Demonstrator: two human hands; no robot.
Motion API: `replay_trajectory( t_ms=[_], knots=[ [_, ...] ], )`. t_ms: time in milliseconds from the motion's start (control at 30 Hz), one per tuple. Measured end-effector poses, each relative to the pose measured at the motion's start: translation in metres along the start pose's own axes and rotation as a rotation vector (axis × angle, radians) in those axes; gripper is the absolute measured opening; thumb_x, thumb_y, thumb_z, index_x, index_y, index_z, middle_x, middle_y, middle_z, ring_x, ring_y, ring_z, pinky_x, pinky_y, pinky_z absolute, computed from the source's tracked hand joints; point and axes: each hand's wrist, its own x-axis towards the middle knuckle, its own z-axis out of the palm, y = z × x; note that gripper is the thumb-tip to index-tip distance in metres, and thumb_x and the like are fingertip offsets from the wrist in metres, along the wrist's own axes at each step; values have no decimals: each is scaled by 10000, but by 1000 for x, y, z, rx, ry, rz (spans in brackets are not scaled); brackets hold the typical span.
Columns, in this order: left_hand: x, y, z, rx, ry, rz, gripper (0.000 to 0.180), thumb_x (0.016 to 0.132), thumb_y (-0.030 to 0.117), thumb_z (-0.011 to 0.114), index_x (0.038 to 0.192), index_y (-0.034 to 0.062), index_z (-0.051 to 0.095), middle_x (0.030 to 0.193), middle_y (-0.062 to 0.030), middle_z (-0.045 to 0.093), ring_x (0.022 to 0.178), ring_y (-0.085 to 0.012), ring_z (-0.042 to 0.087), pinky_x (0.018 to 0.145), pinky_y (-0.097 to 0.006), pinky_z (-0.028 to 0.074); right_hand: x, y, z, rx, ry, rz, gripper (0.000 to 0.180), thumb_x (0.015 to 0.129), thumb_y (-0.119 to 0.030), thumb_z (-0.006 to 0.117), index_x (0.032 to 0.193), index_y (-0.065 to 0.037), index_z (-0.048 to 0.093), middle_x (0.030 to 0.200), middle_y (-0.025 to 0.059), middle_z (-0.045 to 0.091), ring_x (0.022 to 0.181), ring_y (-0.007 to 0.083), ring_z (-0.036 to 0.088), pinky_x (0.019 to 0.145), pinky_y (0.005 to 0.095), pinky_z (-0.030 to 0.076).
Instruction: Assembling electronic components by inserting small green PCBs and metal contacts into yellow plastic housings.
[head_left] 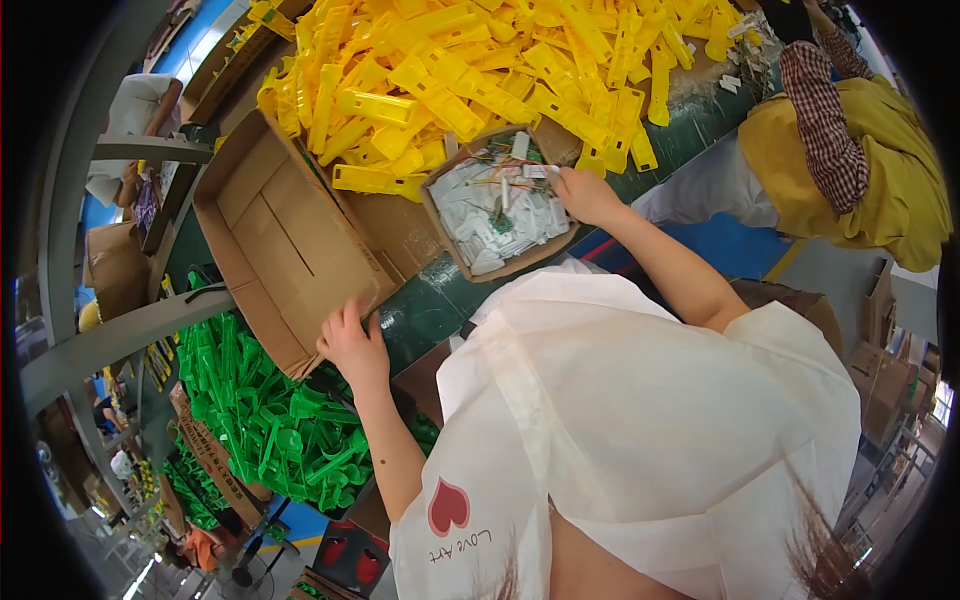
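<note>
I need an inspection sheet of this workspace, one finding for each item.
Surface: dark green bench, mostly covered.
Job's things: small carton of white parts with thin wires; empty flat carton.
Clutter: yellow plastic parts heaped; green plastic parts in a box.
Grippers: right hand at the small carton's edge; left hand on the flat carton's edge.
Cables: nothing seen.
Surroundings: another person's checked sleeve.

Matt cardboard box [290, 240], glossy plastic parts [470, 70]
</note>
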Motion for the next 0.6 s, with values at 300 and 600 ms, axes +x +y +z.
replay_trajectory(
  t_ms=[300,600],
  knots=[
    [55,90,-1,-389,379,47,284,717,60,595,981,-7,516,1032,-170,464,975,-315,446,828,-368,376,23,4,-34,58,-266,-96,443,834,-372,384,780,31,561,784,255,563,750,400,543,670,444,424],
    [69,59,8,-221,147,56,225,683,-32,519,899,2,571,965,-108,541,956,-317,438,813,-368,389,53,-8,-64,296,102,-148,246,771,-240,509,823,-6,564,779,173,592,756,331,563,657,384,437]
  ],
)
